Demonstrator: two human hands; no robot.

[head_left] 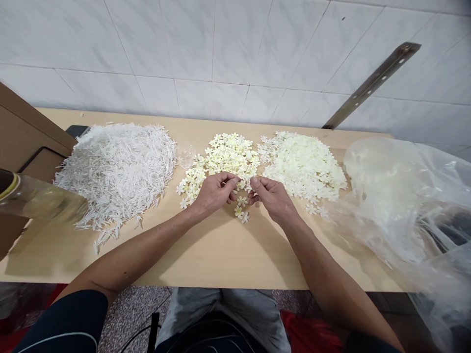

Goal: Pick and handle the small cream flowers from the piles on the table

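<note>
Left hand [215, 193] and right hand [270, 196] pinched together over small flowers [241, 206], each grip's contents hard to tell.

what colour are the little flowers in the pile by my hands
White petals with pale yellow centres, the flowers, seen in the head view.

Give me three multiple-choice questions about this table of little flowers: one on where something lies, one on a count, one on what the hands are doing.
1. Where is the heap of thin white sticks?
A. left of the flower piles
B. right of them
C. inside the plastic bag

2. How many flower piles lie on the table?
A. one
B. two
C. four

3. How are the two hands?
A. flat on the table
B. fingertips pinched together over loose flowers
C. one in the bag

Answers: 1 A, the sticks lie at the far left. 2 B, the yellow-centred flower pile and the pale flower pile. 3 B, the left hand and right hand meet fingertip to fingertip.
</note>
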